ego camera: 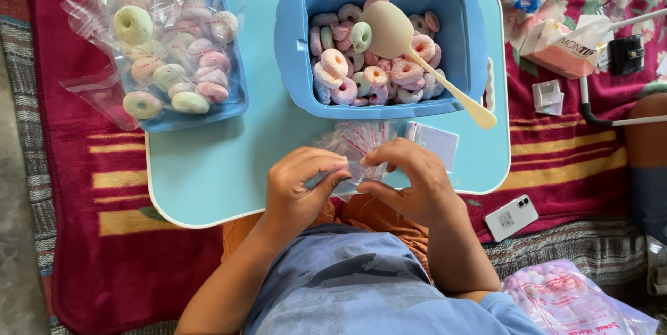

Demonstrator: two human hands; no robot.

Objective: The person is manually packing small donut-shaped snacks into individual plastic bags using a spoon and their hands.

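Head view, looking down at a pale blue plastic lap table (208, 175) set on a red striped blanket (90, 189). Left hand (300, 189) and right hand (411, 185) meet at the table's near edge, both pinching a small clear plastic zip bag with a red seal strip (353, 168); fingertips closed on the bag's edges, bag held just above the tabletop. More of the same clear bags lie in a loose stack (361, 137) just behind the hands, beside a small white card packet (434, 142). Beyond that, a deep blue plastic tub (472, 36) holds sugared ring-shaped sweets in pink, green and white (361, 74), with a cream plastic scoop (410, 46) resting in them, handle out over the right rim. To the left, a shallower blue tray (233, 102) holds filled clear bags of the same sweets (170, 50). A white phone (511, 217) lies on the blanket to the right.
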